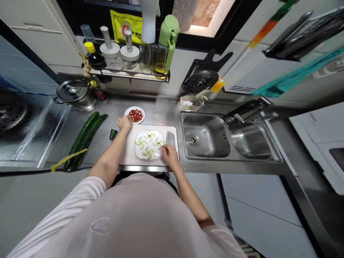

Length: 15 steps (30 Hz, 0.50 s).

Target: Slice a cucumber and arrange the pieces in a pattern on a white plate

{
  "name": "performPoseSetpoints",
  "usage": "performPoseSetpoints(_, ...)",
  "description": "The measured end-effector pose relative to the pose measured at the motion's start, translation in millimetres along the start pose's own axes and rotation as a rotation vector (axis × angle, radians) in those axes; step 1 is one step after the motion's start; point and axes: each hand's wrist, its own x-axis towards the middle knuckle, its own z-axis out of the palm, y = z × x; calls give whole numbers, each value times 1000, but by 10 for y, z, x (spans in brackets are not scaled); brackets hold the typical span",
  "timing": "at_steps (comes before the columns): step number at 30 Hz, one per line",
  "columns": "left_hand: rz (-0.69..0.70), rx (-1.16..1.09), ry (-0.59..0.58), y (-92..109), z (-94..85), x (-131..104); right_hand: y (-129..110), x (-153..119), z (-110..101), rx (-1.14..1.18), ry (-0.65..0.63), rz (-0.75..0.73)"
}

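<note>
My left hand [124, 123] is closed, its fingers curled at the left rim of a small white plate [143, 120] of small red pieces [135, 115]. What it grips, if anything, is hidden. My right hand [170, 157] pinches at the right edge of a square white plate [137, 152]; anything between its fingertips is too small to make out. Pale green cucumber slices [148, 153] form several pinwheels on that plate, some with red at the centre. Beneath lies a white cutting board [129, 152]. A knife blade [170, 139] rests on the board beyond my right hand.
Two whole cucumbers [87, 134] and a cucumber stub [113, 134] lie left of the board. Behind them stands a steel pot [76, 95]. To the right is a double sink [205, 136] with a faucet [248, 109]. A rack [129, 73] holds bottles and jars along the wall.
</note>
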Motion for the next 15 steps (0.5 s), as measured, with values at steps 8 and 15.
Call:
performPoseSetpoints(8,-62,-423,-125,-126,1,35,-8,25,41,8,-8,-12)
performPoseSetpoints(15,-165,-937,-128,-75,47,-1,3,43,51,15,-8,-6)
